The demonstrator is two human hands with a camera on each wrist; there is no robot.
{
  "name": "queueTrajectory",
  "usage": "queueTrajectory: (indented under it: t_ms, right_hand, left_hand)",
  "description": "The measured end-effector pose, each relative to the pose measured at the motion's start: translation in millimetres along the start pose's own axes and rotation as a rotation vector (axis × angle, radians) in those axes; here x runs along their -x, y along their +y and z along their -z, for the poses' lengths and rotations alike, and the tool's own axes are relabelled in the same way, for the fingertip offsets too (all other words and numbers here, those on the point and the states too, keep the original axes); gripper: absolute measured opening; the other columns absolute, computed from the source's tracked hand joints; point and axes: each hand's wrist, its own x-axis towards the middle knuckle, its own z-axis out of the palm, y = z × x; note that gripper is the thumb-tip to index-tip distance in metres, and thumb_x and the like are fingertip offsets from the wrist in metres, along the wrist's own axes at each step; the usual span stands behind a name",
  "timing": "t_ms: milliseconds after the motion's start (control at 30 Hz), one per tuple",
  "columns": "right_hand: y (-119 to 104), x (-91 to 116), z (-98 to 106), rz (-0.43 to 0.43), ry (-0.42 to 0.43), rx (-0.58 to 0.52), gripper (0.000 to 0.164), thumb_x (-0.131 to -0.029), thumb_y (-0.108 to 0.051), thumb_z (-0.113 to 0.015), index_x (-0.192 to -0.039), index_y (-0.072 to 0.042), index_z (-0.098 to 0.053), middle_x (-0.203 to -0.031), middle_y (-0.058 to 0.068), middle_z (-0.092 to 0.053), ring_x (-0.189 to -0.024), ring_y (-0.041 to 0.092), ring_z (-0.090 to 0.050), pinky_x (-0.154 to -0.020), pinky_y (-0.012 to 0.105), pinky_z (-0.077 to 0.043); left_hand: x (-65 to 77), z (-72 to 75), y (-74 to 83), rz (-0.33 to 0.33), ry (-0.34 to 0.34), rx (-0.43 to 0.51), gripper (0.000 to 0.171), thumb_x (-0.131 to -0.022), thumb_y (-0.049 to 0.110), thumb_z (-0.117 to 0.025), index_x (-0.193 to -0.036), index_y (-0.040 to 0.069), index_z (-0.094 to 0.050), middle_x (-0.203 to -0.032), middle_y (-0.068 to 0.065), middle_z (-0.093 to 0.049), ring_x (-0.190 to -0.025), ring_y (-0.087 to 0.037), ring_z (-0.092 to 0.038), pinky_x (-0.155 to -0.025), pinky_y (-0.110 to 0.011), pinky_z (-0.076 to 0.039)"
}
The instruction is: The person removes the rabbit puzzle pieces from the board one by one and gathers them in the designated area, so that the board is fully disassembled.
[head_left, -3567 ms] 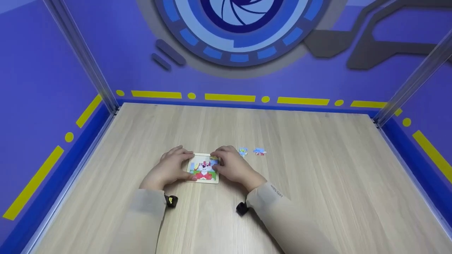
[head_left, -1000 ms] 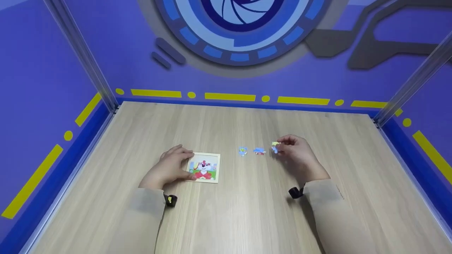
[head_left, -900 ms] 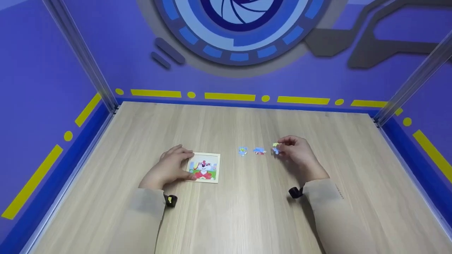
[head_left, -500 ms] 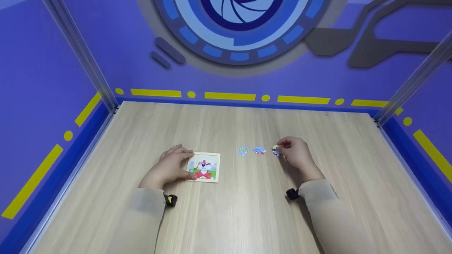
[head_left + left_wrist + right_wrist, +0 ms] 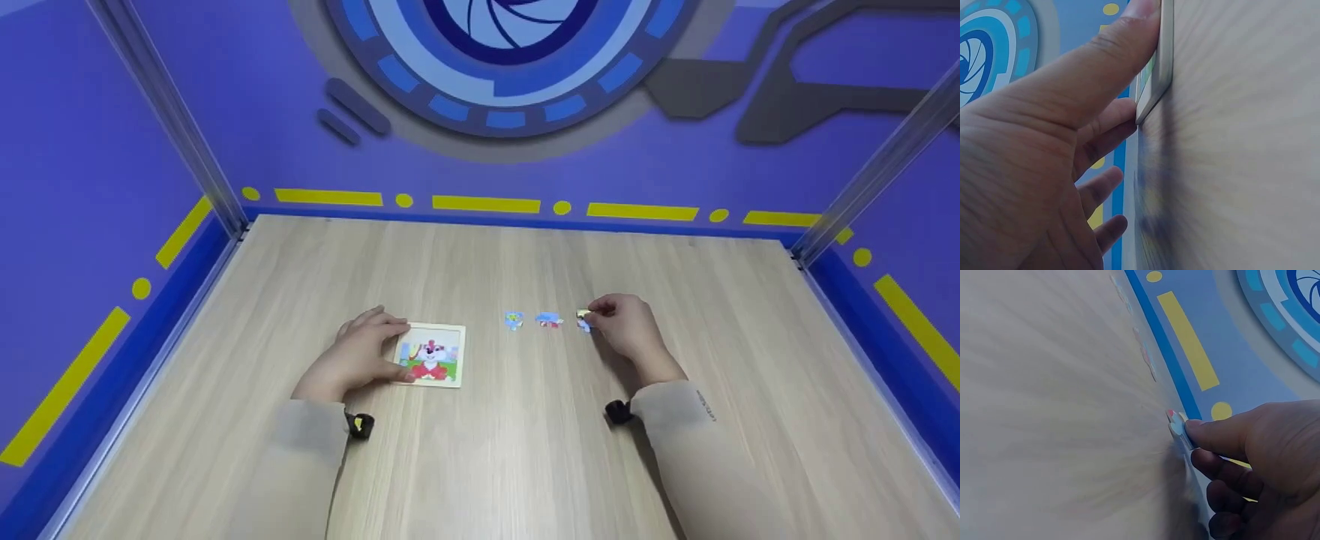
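Observation:
A square jigsaw puzzle frame with a pale wooden rim lies left of the table's middle. Its picture shows a cartoon animal in red, with a blank strip along the top. My left hand holds the frame at its left side, thumb on the near edge and forefinger at the far left corner; the left wrist view shows thumb over the rim. Farther right, my right hand pinches a yellow and blue puzzle piece between thumb and forefinger, low over the table. Its fingertips partly hide the piece.
Two loose puzzle pieces, one blue and green, one blue and red, lie in a row between frame and right hand. The wooden table is bounded by blue walls at the back and sides.
My right hand has left the frame's upper right corner and carried the yellow and blue piece right, past the two loose pieces, then lowered it slightly. My left hand has stayed at the frame.

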Motion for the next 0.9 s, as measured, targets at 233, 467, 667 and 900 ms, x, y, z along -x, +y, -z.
queueTrajectory:
  t_ms: [233,467,667,900]
  right_hand:
    - [-0.7,0.3,-0.9,0.002,-0.021,0.020,0.016,-0.107,-0.012,-0.075,-0.116,-0.002,-0.084,-0.117,0.018,-0.082,-0.103,0.028,-0.071,-0.087,0.035,-0.055]
    - [-0.9,0.7,-2.9,0.018,-0.016,0.047,0.015,-0.108,-0.011,-0.074,-0.112,-0.003,-0.086,-0.115,0.017,-0.085,-0.107,0.032,-0.075,-0.096,0.048,-0.062]
    - [-0.6,0.3,-3.1,0.015,-0.033,0.041,0.015,-0.108,-0.011,-0.074,-0.113,-0.004,-0.087,-0.119,0.018,-0.085,-0.115,0.036,-0.076,-0.105,0.055,-0.061]
    - [-2.5,0.6,-2.9,0.019,-0.009,0.032,0.014,-0.108,-0.015,-0.075,-0.109,-0.006,-0.086,-0.110,0.014,-0.084,-0.097,0.026,-0.072,-0.085,0.039,-0.060]
  left_hand:
    - [1.5,1.4,3.6,0.004,0.000,-0.010,0.090,-0.081,0.033,-0.102,-0.158,0.005,-0.065,-0.170,-0.015,-0.058,-0.175,-0.046,-0.025,-0.143,-0.070,-0.015]
    - [0.8,1.0,3.0,0.000,-0.001,-0.011,0.090,-0.081,0.032,-0.103,-0.158,0.004,-0.065,-0.170,-0.015,-0.058,-0.175,-0.047,-0.025,-0.143,-0.071,-0.015]
    - [1.3,-0.1,1.7,-0.009,0.004,-0.012,0.089,-0.081,0.033,-0.103,-0.157,0.004,-0.066,-0.169,-0.014,-0.059,-0.174,-0.047,-0.026,-0.142,-0.072,-0.016]
    - [0.3,-0.1,1.5,-0.009,0.006,-0.013,0.089,-0.081,0.032,-0.103,-0.158,0.004,-0.066,-0.168,-0.014,-0.060,-0.175,-0.046,-0.025,-0.142,-0.071,-0.016]
